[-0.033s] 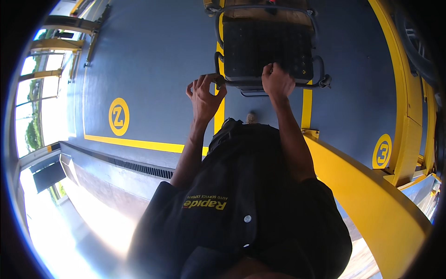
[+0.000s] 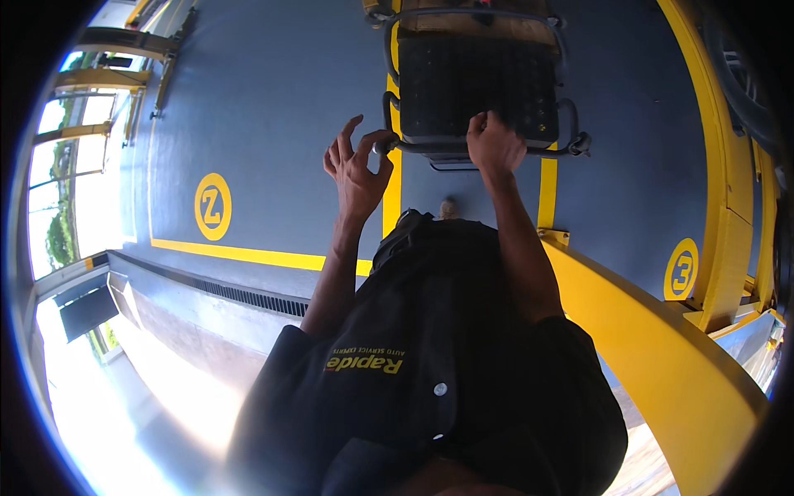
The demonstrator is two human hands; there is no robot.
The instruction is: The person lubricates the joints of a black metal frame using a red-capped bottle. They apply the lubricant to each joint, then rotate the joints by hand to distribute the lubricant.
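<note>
A dark wheeled cart [image 2: 475, 87] with a black ridged top and a bent tube frame stands at the top middle. At its near left corner is my left hand [image 2: 360, 178], fingers spread, with index finger and thumb either side of a rounded grey end piece [image 2: 381, 148]. I cannot tell whether they touch it. My right hand [image 2: 498, 149] is curled closed over the near edge of the cart, in front of the near frame bar [image 2: 438, 149]. Whether anything is inside its fingers is hidden.
A thick yellow beam [image 2: 653, 339] runs along my right, with a yellow post [image 2: 728, 240] beyond it. A wheel [image 2: 736, 74] shows at the far right. Yellow lines mark the grey floor [image 2: 281, 124]. A floor grate [image 2: 248, 295] and low ledge [image 2: 198, 318] lie to the left.
My left hand has shifted slightly left and its fingers have spread wider, the middle finger now raised. My right hand stays in place over the cart's edge.
</note>
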